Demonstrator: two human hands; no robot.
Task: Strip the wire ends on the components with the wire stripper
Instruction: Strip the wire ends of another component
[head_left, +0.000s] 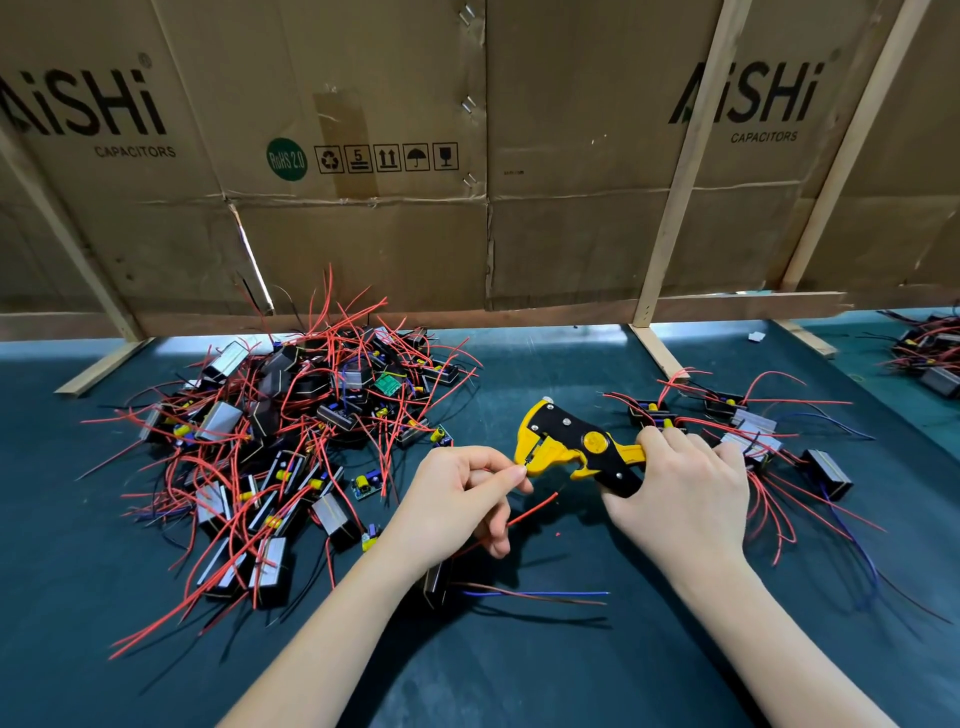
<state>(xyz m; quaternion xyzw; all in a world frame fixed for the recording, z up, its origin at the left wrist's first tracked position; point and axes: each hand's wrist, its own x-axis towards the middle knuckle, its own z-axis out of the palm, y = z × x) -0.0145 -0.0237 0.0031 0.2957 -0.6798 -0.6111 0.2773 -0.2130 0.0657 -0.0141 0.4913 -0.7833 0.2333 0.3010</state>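
Yellow-and-black wire stripper (576, 447) is in the right hand (685, 488), fingers wrapped tight round the handles, head pointing left. Left hand (457, 499) pinches a thin wire end between thumb and forefinger, right at the stripper's jaws; cannot tell if the end is seated in the notch. Component (435, 582) it belongs to sits under the left wrist on the dark green mat (519, 675), blue wire (535, 593) trailing right. A second red wire (535, 506) sticks out loose below the left hand. Unsorted pile (291, 431) to the left, smaller group of components (748, 431) just behind the right hand.

Risks, my read:
- Wire fed too deep or skewed: too much insulation off, or strands nicked.
- Loose pinch: wire slips on the squeeze and nothing strips.
- Fingertip very close to the jaws: pinch hazard.
- Loose red wire could get caught in the stroke.
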